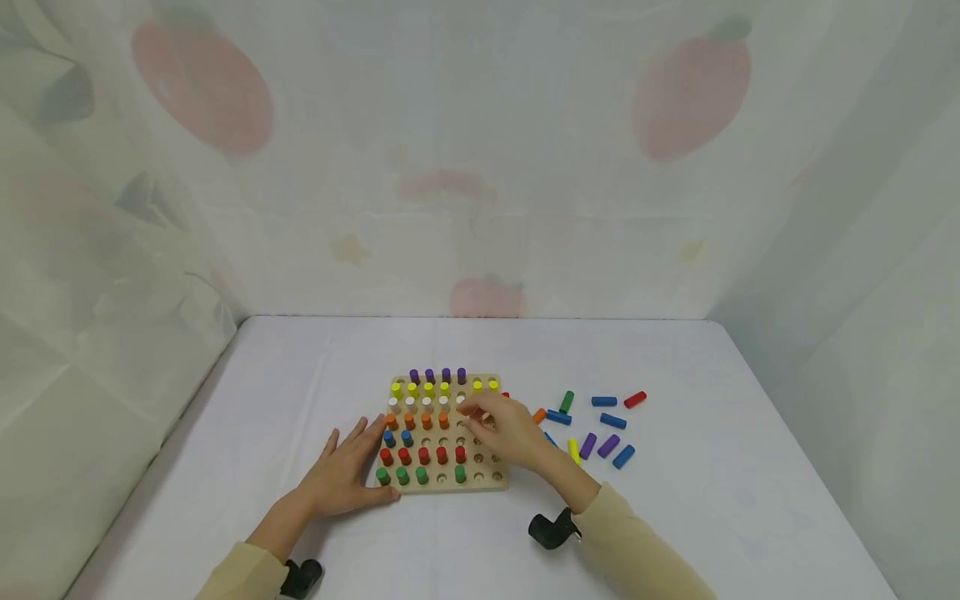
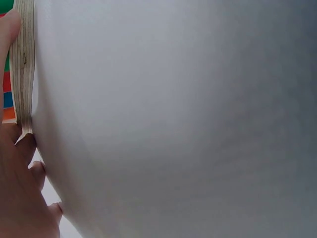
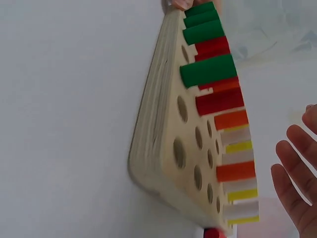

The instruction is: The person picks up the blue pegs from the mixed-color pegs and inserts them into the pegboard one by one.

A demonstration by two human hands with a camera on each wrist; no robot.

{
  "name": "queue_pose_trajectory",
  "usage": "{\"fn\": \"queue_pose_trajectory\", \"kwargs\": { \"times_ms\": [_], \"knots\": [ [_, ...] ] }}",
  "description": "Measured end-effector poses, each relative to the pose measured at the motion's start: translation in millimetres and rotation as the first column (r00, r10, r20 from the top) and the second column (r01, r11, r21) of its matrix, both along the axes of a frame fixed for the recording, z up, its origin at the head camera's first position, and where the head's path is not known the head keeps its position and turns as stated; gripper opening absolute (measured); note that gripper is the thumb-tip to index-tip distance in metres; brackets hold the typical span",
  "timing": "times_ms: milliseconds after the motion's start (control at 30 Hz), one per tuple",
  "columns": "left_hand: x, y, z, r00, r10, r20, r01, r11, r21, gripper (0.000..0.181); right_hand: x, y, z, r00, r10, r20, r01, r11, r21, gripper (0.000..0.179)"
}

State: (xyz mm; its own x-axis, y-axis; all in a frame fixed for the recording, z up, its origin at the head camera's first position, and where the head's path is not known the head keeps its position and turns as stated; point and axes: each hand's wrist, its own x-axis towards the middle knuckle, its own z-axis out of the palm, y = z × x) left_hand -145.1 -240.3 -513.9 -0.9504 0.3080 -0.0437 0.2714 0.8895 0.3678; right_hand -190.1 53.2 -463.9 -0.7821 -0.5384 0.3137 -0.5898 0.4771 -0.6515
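Observation:
A wooden pegboard (image 1: 450, 489) lies on the table with rows of purple, yellow, white, orange, blue, red and green pegs standing in it. Spread along its left edge is my left hand (image 1: 341, 475), fingers straight and thumb resting at the near left corner. In the left wrist view, that thumb (image 2: 9, 29) touches the board's edge. My right hand (image 1: 510, 429) hovers over the board's right half, its fingertips close to a white peg (image 1: 461, 401). The right wrist view shows its fingers (image 3: 297, 183) loosely extended, apart from the standing pegs.
Loose pegs lie to the right of the board: several blue ones, such as a blue peg (image 1: 624, 456), two purple, a yellow peg (image 1: 573, 451), a green peg (image 1: 567, 402), an orange peg (image 1: 539, 415) and a red peg (image 1: 635, 399). Curtains (image 1: 480, 167) surround the table.

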Motion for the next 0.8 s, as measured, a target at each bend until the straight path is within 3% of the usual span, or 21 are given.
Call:
{"fn": "queue_pose_trajectory", "kwargs": {
  "times_ms": [367,800],
  "knots": [
    [-0.4,-0.8,-2.3,1.000,0.005,-0.001,-0.005,1.000,-0.001,0.116,2.4,33,-9.2,0.999,0.004,-0.050,-0.002,1.000,0.023,0.027],
    [1.2,-0.4,3.0,1.000,-0.008,-0.004,0.008,1.000,0.006,0.114,2.2,71,-14.7,0.999,-0.031,-0.023,0.033,0.995,0.091,0.029]
  ]
}}
